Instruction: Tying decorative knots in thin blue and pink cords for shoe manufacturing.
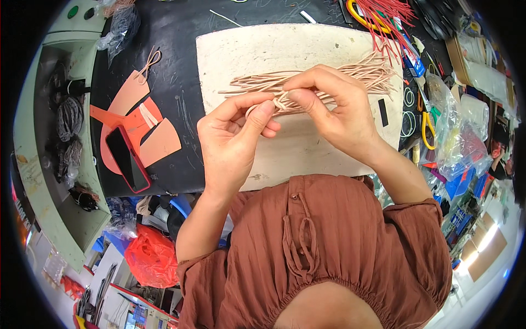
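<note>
Both my hands meet over a pale board (312,156) on the dark table. My left hand (233,134) pinches a thin beige cord (280,102) between thumb and forefinger. On the other side of a small loop or knot in that cord, my right hand (342,112) grips it with thumb and index finger. The cord's ends are partly hidden by my fingers. Just beyond my hands lies a bundle of similar beige cords (249,83), fanning out to the right behind my right hand.
Left on the table are flat peach-coloured pieces (163,143), a looped cord (149,64) and a red-cased phone (128,160). Red cords (390,12) lie at the far right. Yellow-handled scissors (428,130) and plastic bags (457,134) crowd the right. An open drawer (82,230) stands left.
</note>
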### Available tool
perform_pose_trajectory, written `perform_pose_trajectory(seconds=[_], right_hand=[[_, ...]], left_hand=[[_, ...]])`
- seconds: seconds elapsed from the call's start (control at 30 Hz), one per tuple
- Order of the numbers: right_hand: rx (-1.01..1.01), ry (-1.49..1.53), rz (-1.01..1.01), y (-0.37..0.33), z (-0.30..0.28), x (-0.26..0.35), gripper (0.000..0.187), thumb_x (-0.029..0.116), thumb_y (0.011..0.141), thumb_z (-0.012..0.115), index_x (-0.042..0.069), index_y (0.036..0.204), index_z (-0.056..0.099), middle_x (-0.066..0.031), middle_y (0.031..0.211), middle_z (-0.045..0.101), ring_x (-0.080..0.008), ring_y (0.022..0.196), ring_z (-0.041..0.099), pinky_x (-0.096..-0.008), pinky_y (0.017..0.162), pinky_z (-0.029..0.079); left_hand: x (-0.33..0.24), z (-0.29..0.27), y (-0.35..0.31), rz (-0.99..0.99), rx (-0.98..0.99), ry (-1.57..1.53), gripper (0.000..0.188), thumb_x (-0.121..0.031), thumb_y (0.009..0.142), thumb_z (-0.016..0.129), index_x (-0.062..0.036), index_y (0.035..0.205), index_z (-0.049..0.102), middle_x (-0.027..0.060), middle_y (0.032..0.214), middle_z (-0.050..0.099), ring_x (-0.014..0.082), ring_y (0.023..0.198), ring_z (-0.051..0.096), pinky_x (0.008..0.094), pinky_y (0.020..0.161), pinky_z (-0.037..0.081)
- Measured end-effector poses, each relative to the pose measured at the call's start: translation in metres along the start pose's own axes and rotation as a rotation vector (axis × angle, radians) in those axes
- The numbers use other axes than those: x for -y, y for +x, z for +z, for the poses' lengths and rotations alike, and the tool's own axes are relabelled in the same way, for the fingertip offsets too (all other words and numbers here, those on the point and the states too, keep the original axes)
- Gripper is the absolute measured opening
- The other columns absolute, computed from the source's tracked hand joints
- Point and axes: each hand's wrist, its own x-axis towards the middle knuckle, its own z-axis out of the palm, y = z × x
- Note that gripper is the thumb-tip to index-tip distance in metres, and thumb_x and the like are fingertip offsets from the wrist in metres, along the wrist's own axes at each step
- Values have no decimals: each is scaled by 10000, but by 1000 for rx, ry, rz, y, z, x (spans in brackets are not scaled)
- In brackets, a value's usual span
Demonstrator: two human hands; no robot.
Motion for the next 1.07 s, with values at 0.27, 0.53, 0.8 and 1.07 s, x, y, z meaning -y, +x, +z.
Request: perform_pose_trajectory(seconds=[0.27, 0.53, 0.8, 1.07], right_hand=[[36, 405, 235, -7, 8, -3, 77, 35, 762, 656, 3, 828, 631, -41, 808, 625, -103, 717, 591, -228, 653, 477], [28, 489, 298, -10, 14, -6, 91, 41, 756, 665, 1, 832, 632, -33, 770, 623, -83, 720, 568, -221, 638, 456], [145, 300, 217, -12, 9, -7, 109, 88, 795, 633, -10, 841, 614, -45, 736, 574, -104, 643, 517, -235, 592, 424], [185, 258, 180, -11, 12, -4, 122, 90, 829, 577, 0, 905, 612, -81, 780, 586, -154, 683, 550, -253, 610, 443]], left_hand=[[5, -7, 4, -231, 38, -292, 179, -62, 832, 622, 30, 984, 603, 93, 840, 640, 113, 658, 605, 199, 605, 482], [13, -8, 3, -241, 37, -435, 178, -79, 830, 628, 20, 977, 606, 79, 824, 637, 96, 651, 577, 188, 588, 450], [14, -6, 3, -37, -24, -215, 141, -76, 864, 577, 6, 978, 590, 73, 865, 624, 114, 722, 583, 223, 642, 466], [15, -3, 3, 39, -16, -336, 162, -103, 878, 562, -4, 1005, 584, 104, 972, 630, 154, 877, 599, 295, 797, 477]])
